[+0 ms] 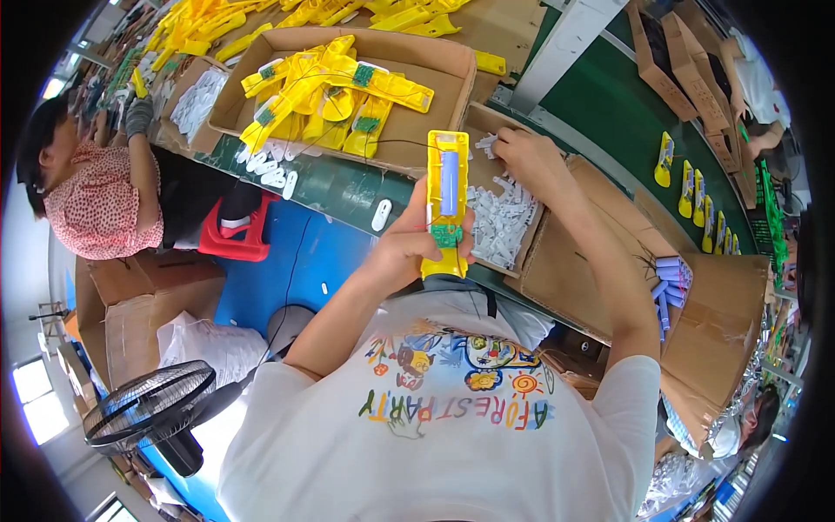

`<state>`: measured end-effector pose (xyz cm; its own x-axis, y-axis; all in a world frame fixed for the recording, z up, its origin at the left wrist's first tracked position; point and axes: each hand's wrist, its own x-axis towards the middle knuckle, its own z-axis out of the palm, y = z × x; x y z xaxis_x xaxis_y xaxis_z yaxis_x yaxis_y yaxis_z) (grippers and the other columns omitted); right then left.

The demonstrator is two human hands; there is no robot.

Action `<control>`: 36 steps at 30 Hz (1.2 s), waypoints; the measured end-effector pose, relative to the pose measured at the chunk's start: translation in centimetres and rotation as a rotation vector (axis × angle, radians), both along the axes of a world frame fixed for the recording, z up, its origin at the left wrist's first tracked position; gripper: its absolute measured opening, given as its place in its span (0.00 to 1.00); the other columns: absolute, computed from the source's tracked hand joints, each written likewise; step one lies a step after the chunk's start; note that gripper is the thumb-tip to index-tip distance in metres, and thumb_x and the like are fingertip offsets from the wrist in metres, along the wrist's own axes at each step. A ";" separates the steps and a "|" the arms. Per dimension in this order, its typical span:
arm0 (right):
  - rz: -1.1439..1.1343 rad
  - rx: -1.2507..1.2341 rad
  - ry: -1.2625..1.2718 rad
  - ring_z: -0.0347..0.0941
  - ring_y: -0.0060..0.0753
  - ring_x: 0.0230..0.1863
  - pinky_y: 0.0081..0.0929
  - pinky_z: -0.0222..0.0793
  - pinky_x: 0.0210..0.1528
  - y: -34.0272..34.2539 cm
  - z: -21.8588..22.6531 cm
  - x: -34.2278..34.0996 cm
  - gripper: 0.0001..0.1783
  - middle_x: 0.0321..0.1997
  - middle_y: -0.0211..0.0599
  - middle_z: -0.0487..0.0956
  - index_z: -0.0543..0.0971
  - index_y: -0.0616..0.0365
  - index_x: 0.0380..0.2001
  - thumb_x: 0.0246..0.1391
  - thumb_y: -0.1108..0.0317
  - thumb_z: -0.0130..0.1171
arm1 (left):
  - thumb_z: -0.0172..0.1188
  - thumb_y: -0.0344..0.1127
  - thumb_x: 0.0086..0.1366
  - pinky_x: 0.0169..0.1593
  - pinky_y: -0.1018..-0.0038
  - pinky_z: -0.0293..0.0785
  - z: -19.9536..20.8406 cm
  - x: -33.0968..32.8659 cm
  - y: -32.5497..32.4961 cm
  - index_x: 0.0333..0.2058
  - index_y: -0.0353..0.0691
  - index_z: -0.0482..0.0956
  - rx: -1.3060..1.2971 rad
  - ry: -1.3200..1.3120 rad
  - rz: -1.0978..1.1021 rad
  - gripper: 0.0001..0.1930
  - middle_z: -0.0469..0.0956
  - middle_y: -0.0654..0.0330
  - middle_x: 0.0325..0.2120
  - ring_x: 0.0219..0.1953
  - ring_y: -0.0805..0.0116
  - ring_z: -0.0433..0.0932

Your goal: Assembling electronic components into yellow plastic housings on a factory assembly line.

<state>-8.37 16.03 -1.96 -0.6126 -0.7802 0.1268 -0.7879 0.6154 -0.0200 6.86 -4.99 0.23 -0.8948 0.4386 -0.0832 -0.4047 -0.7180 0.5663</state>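
Observation:
My left hand point(402, 248) is closed round a long yellow plastic housing point(446, 264), held upright in front of my chest. Inside its open shell lies a purple cylindrical battery cell point(449, 184), with a small green circuit board point(446, 235) below it. A thin dark wire runs off to the left. To the right of the housing, my right hand point(532, 163) reaches into a cardboard tray of small white plastic parts point(499, 224). Its fingers are curled together at the tray's far end; what they pinch, if anything, is hidden.
A cardboard box point(348, 42) of yellow housings with green boards stands ahead on the green bench. Purple cells point(670, 283) lie in a carton at right. Yellow pieces line the green surface point(664, 161) beyond. At left, a co-worker point(104, 196) sits by a red stool point(248, 235); a black fan point(152, 409) stands nearer.

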 end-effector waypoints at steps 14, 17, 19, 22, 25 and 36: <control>0.019 -0.716 -0.442 0.70 0.31 0.42 0.25 0.68 0.43 -0.8 4.5 3.5 0.05 0.44 0.36 0.70 0.75 0.60 0.36 0.55 0.76 0.54 | 0.57 0.50 0.62 0.44 0.62 0.77 0.3 0.8 0.8 0.62 0.49 0.48 -0.228 0.006 0.038 0.36 0.71 0.54 0.41 0.38 0.57 0.79; 0.024 -0.776 -0.548 0.69 0.31 0.43 0.23 0.66 0.44 -0.4 5.6 4.9 0.06 0.44 0.37 0.70 0.74 0.60 0.38 0.56 0.76 0.53 | 0.56 0.51 0.65 0.42 0.65 0.77 0.5 0.9 1.4 0.62 0.48 0.48 -0.371 0.097 0.044 0.35 0.71 0.56 0.39 0.36 0.60 0.79; 0.028 -0.728 -0.556 0.69 0.26 0.39 0.20 0.66 0.41 -0.3 6.3 5.2 0.09 0.38 0.34 0.72 0.72 0.60 0.41 0.56 0.76 0.55 | 0.51 0.45 0.69 0.40 0.68 0.77 0.2 0.6 1.8 0.62 0.47 0.48 -0.462 0.117 0.049 0.29 0.71 0.57 0.37 0.34 0.65 0.79; -0.124 -0.861 -0.807 0.69 0.21 0.33 0.17 0.65 0.36 -0.3 7.2 6.1 0.16 0.32 0.31 0.73 0.70 0.58 0.46 0.54 0.75 0.59 | 0.45 0.41 0.72 0.34 0.73 0.77 0.5 0.4 2.4 0.61 0.45 0.49 -0.492 0.155 0.064 0.24 0.70 0.58 0.34 0.28 0.69 0.77; -0.286 -0.854 -0.942 0.68 0.16 0.31 0.14 0.65 0.33 0.1 7.6 5.6 0.22 0.29 0.29 0.73 0.67 0.56 0.50 0.53 0.73 0.62 | 0.46 0.42 0.72 0.31 0.75 0.76 1.0 0.1 2.8 0.60 0.45 0.50 -0.545 0.198 0.042 0.23 0.69 0.59 0.34 0.26 0.72 0.75; -0.275 -1.274 -0.874 0.70 0.28 0.48 0.26 0.66 0.54 5.1 6.1 2.3 0.08 0.47 0.38 0.75 0.76 0.63 0.40 0.59 0.73 0.51 | 0.52 0.37 0.68 0.50 0.67 0.72 1.7 -3.3 2.1 0.64 0.41 0.54 -0.607 0.535 -0.154 0.28 0.71 0.51 0.51 0.50 0.59 0.74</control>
<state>-6.06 21.17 4.17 -0.9455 -0.2968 0.1337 -0.1263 -0.0443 -0.9910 3.52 -2.92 1.95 -0.8143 0.5755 0.0749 -0.0392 -0.1833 0.9823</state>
